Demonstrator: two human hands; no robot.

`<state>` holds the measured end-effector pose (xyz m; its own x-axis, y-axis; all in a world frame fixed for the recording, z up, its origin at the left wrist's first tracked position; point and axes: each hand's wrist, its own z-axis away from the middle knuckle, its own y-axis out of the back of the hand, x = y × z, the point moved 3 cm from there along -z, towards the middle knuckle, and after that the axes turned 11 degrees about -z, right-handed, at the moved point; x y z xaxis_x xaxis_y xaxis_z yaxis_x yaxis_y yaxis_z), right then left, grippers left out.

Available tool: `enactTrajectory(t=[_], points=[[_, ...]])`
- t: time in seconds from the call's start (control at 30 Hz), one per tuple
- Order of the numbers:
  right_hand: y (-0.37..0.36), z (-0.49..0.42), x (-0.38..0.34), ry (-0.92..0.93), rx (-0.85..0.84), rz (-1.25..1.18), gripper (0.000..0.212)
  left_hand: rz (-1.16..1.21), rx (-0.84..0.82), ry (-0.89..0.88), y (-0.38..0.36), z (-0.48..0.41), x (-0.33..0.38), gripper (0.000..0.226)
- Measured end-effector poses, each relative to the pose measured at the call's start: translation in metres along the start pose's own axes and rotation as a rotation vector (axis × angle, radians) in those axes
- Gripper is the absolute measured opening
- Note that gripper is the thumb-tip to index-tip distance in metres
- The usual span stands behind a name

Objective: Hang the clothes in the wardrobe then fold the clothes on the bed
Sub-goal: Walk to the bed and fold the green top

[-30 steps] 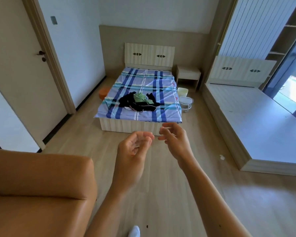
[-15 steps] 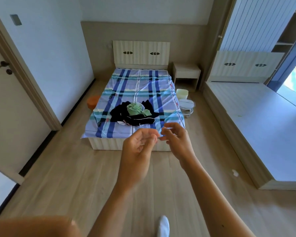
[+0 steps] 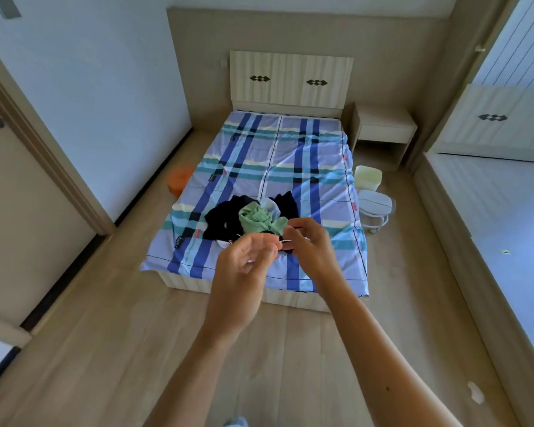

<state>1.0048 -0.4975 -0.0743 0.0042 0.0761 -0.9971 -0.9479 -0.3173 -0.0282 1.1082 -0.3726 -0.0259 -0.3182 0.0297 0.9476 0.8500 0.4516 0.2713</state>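
Both bare forearms reach forward, the left hand with its palm turned inward and fingers curled toward the thumb. The right hand faces it with curled fingertips nearly meeting the left's (whether either pinches something small, I cannot tell). Beyond them, a soft crumpled heap of black, green and pale grey clothes lies near the foot of the rectangular bed with its smooth blue-and-teal plaid sheet, the heap's long axis running across the mattress.
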Motion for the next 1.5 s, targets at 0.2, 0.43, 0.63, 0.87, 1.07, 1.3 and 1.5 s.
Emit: enactTrajectory(t=[0.2, 0.43, 0.63, 0.87, 1.07, 1.3, 1.5], points=[[0.008, -0.126, 0.041, -0.093, -0.009, 0.012, 0.016, 0.004, -0.012, 0.1, -0.038, -0.12, -0.059, 0.011], [0.025, -0.274, 0.106, -0.228, 0.036, 0.032, 0.009, 0.018, -0.075, 0.186, -0.098, -0.283, -0.155, 0.013], [0.042, -0.391, 0.178, -0.375, 0.115, 0.071, 0.013, -0.183, -0.175, 0.249, -0.154, -0.405, -0.262, 0.013], [0.062, -0.504, 0.28, -0.435, 0.192, 0.177, 0.027, -0.6, -0.314, 0.183, -0.213, -0.488, -0.412, 0.026], [0.061, -0.593, 0.393, -0.455, 0.093, 0.343, 0.038, -1.159, -0.513, -0.039, -0.277, -0.523, -0.54, 0.066], [0.059, -0.663, 0.515, -0.521, -0.067, 0.543, 0.079, -1.594, -0.806, -0.051, -0.302, -0.542, -0.673, 0.126], [0.051, -0.685, 0.582, -0.763, -0.086, 0.452, 0.117, -1.671, -0.7, 0.123, -0.251, -0.57, -0.736, 0.132]])
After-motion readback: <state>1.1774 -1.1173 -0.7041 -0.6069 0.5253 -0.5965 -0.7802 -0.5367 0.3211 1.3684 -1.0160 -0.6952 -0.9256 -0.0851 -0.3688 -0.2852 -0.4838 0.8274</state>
